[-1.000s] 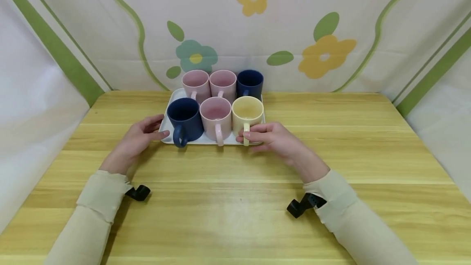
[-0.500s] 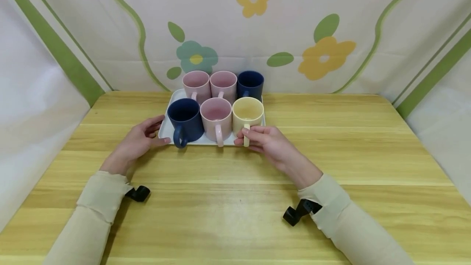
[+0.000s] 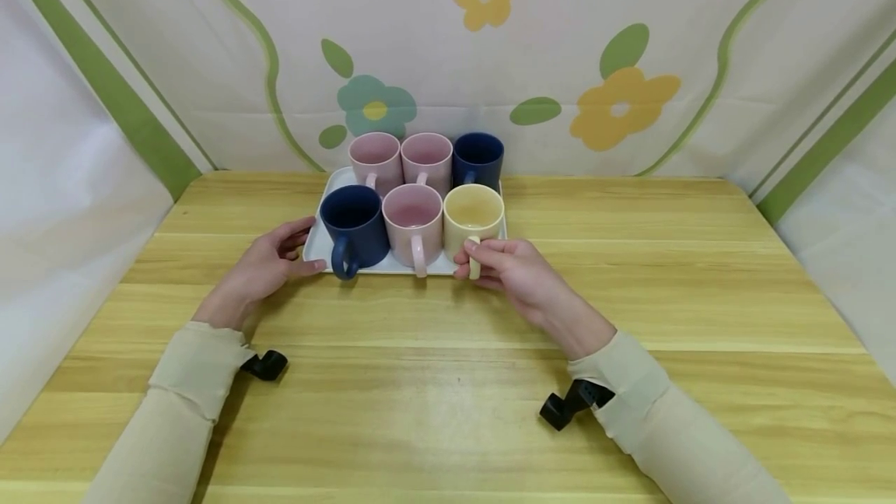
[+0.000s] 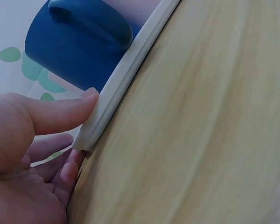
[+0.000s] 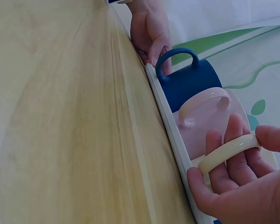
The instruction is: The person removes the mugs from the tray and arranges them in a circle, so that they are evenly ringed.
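Observation:
Several mugs stand upright in two rows on a white tray (image 3: 318,243). My left hand (image 3: 262,267) pinches the tray's near left corner. In the left wrist view its thumb (image 4: 67,112) lies on the tray rim, with fingers bent at the corner below. The nearest mug to it is a navy blue mug (image 3: 355,228). My right hand (image 3: 528,278) holds the handle of the yellow mug (image 3: 472,212) at the front right. In the right wrist view, fingers pass through the handle (image 5: 228,151) and the thumb presses its top. A pink mug (image 3: 413,224) stands between these two.
Two pink mugs, one of them a rear-left pink mug (image 3: 375,158), and a second navy mug (image 3: 479,158) form the back row. A flower-patterned curtain (image 3: 448,61) hangs behind the wooden table (image 3: 420,387).
My right fingers have hooked through the yellow mug's handle, the wrist shifting slightly left and nearer. The handle has swung slightly right. My left thumb has settled onto the tray's corner.

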A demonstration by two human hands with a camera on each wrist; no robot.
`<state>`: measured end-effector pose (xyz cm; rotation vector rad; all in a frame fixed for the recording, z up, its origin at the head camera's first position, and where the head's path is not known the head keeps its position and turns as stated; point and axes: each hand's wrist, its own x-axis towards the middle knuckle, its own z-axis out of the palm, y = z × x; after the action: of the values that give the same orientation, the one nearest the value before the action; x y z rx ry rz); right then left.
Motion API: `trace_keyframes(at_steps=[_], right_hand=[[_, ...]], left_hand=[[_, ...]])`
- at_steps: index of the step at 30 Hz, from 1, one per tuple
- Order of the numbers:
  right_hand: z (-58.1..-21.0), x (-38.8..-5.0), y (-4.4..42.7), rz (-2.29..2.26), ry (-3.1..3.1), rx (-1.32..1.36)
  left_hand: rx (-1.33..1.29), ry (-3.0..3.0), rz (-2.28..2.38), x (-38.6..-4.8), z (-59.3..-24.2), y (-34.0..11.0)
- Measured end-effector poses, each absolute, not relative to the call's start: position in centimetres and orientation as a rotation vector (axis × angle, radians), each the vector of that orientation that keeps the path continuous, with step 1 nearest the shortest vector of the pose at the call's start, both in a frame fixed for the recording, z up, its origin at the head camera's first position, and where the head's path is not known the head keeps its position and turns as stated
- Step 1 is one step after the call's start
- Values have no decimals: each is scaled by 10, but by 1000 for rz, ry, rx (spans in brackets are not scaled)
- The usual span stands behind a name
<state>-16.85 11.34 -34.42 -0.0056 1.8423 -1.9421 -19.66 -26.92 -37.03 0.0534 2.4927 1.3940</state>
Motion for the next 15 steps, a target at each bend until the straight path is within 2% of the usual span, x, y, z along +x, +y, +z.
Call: trace_keyframes(at_steps=[15], right_hand=[[-343, -162, 112, -2055, 1807, 61]], left_hand=[[42, 2487, 1411, -197, -373, -271]])
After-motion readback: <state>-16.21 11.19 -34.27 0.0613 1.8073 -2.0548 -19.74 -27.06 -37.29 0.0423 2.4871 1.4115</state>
